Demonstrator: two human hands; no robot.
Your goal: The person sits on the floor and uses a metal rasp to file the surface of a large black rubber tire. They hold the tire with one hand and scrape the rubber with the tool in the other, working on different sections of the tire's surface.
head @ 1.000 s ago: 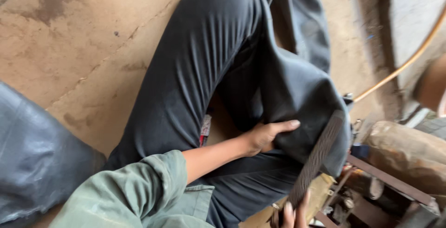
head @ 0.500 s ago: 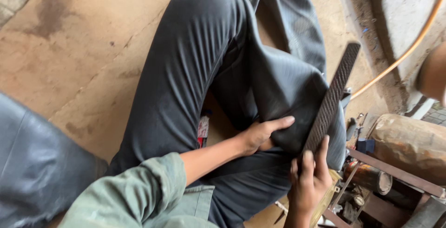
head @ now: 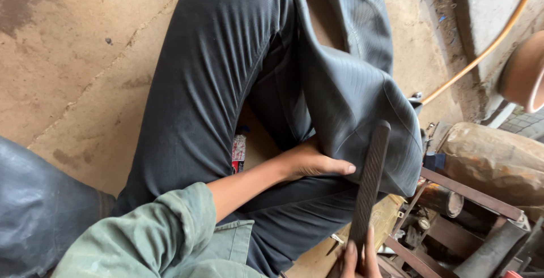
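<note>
Right hand (head: 357,261) is mostly cut off by the bottom edge, only a couple of fingertips show, wrapped around the lower end of one long dark rasp file (head: 369,184) that sticks up and away from the grip, its tip in front of the rubber. Just left of that, the left hand (head: 314,163) lies flat, fingers out, pressing on the one black rubber inner tube (head: 351,94), which is draped over the rusty metal stand (head: 453,199). Behind the tube, a small red-and-white tube (head: 238,152) peeks out, half hidden. Far right, one orange hose (head: 487,46).
</note>
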